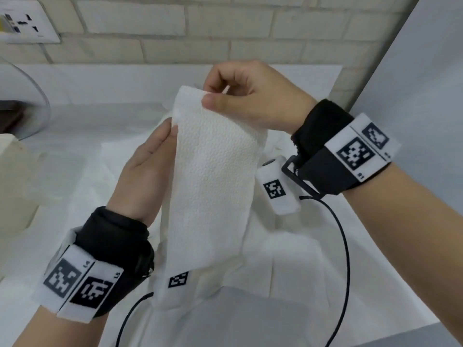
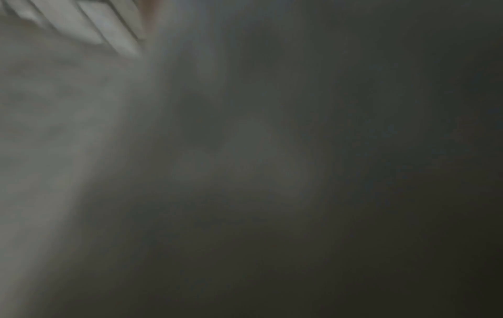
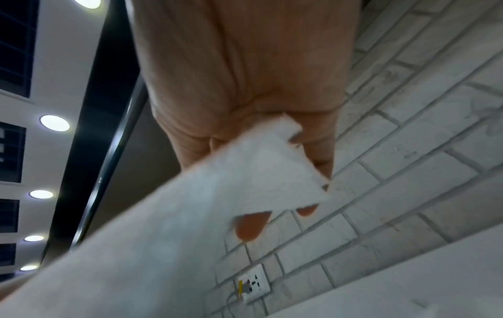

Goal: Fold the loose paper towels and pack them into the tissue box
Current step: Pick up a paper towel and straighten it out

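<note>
A long white embossed paper towel (image 1: 213, 176) hangs in the air in front of me, seen in the head view. My right hand (image 1: 209, 93) pinches its top edge between thumb and forefinger. My left hand (image 1: 170, 131) is at the towel's left edge, with the thumb against the edge and the fingers hidden behind the sheet. In the right wrist view, the right hand (image 3: 280, 215) pinches a corner of the towel (image 3: 190, 215). The left wrist view is dark and blurred. A cream, box-like object (image 1: 17, 176), blurred, stands at the left.
More loose white towels (image 1: 280, 251) lie spread on the white table (image 1: 375, 284) under my hands. A clear dome (image 1: 32, 96) stands at the far left. A wall socket (image 1: 27, 23) sits on the brick wall. Black cables (image 1: 345, 246) trail from both wrists.
</note>
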A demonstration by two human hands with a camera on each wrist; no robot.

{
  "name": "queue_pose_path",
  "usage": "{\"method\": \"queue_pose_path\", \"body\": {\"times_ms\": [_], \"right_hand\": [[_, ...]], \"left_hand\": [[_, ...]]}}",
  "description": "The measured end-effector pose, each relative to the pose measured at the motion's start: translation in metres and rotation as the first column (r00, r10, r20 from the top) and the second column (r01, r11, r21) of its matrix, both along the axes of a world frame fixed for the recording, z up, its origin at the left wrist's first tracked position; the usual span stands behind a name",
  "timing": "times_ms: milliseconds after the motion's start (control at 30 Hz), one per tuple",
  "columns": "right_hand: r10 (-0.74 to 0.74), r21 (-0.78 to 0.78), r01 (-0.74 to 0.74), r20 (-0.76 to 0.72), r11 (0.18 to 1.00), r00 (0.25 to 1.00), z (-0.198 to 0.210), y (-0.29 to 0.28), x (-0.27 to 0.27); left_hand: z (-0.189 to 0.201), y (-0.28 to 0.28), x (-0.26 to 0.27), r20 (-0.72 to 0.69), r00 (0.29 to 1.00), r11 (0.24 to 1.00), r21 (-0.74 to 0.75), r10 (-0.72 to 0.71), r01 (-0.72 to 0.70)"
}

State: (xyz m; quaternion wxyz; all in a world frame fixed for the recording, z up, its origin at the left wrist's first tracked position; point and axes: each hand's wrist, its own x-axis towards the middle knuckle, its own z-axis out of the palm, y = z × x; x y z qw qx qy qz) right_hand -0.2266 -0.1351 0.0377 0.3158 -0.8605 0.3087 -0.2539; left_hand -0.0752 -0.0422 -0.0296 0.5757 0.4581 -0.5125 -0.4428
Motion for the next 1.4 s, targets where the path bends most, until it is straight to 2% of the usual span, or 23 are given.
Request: {"method": "queue_pose_path", "body": {"times_ms": [133, 267, 333, 400, 467, 533, 567, 600, 633, 733, 833, 933, 1033, 1133, 1267, 1333, 1400], "right_hand": [[-0.087, 0.024, 0.087, 0.008, 0.996, 0.996, -0.012, -0.004, -0.001], [-0.111, 0.061, 0.111, 0.001, 0.992, 0.994, -0.019, -0.006, -0.005], [-0.169, 0.047, 0.170, -0.015, 0.984, 0.985, -0.025, -0.009, -0.013], [-0.278, 0.030, 0.283, -0.105, 0.959, 0.955, -0.035, -0.014, -0.028], [-0.340, 0.057, 0.383, -0.356, 0.922, 0.871, -0.049, -0.016, -0.044], [-0.263, 0.063, 0.412, -0.682, 0.909, 0.682, -0.064, -0.014, -0.057], [-0.206, 0.069, 0.412, -0.783, 0.909, 0.587, -0.073, -0.011, -0.061], [-0.164, 0.085, 0.414, -0.832, 0.906, 0.530, -0.080, -0.008, -0.063], [-0.138, 0.115, 0.422, -0.841, 0.899, 0.523, -0.086, -0.007, -0.065], [-0.134, 0.237, 0.473, -0.769, 0.848, 0.625, -0.100, -0.005, -0.065], [-0.207, 0.293, 0.511, -0.670, 0.808, 0.713, -0.108, -0.006, -0.062], [-0.289, 0.231, 0.545, -0.651, 0.806, 0.702, -0.109, -0.007, -0.060], [-0.260, 0.197, 0.533, -0.704, 0.823, 0.661, -0.113, -0.007, -0.060], [-0.231, 0.288, 0.521, -0.656, 0.804, 0.719, -0.115, -0.009, -0.064], [-0.252, 0.303, 0.484, -0.568, 0.821, 0.784, -0.102, -0.010, -0.067], [-0.317, 0.279, 0.478, -0.467, 0.833, 0.826, -0.088, -0.009, -0.067], [-0.401, 0.178, 0.463, -0.297, 0.869, 0.867, -0.072, -0.011, -0.066]], "left_hand": [[-0.010, 0.001, -0.003, 0.006, 1.000, 0.997, 0.083, 0.001, -0.002], [-0.018, 0.000, -0.010, 0.079, 0.996, 0.997, 0.062, -0.044, 0.039], [-0.023, -0.003, -0.007, 0.112, 0.994, 0.998, 0.064, 0.014, -0.022], [-0.026, -0.004, 0.000, 0.114, 0.990, 0.993, 0.072, 0.084, -0.093], [-0.027, -0.005, 0.007, 0.111, 0.984, 0.986, 0.077, 0.139, -0.148], [-0.029, -0.006, 0.015, 0.106, 0.977, 0.978, 0.077, 0.184, -0.192], [-0.030, -0.007, 0.018, 0.107, 0.973, 0.974, 0.078, 0.206, -0.215], [-0.031, -0.008, 0.021, 0.112, 0.968, 0.969, 0.079, 0.224, -0.233], [-0.032, -0.010, 0.022, 0.120, 0.964, 0.965, 0.082, 0.239, -0.250], [-0.034, -0.011, 0.023, 0.143, 0.953, 0.955, 0.090, 0.268, -0.282], [-0.035, -0.011, 0.023, 0.154, 0.950, 0.954, 0.088, 0.272, -0.287], [-0.035, -0.011, 0.024, 0.167, 0.946, 0.953, 0.079, 0.277, -0.293], [-0.036, -0.011, 0.025, 0.171, 0.943, 0.951, 0.076, 0.284, -0.300], [-0.036, -0.010, 0.026, 0.164, 0.942, 0.948, 0.080, 0.291, -0.307], [-0.037, -0.010, 0.029, 0.156, 0.934, 0.938, 0.078, 0.322, -0.337], [-0.037, -0.011, 0.030, 0.152, 0.926, 0.930, 0.069, 0.347, -0.360], [-0.036, -0.012, 0.032, 0.147, 0.915, 0.920, 0.058, 0.375, -0.387]]}}
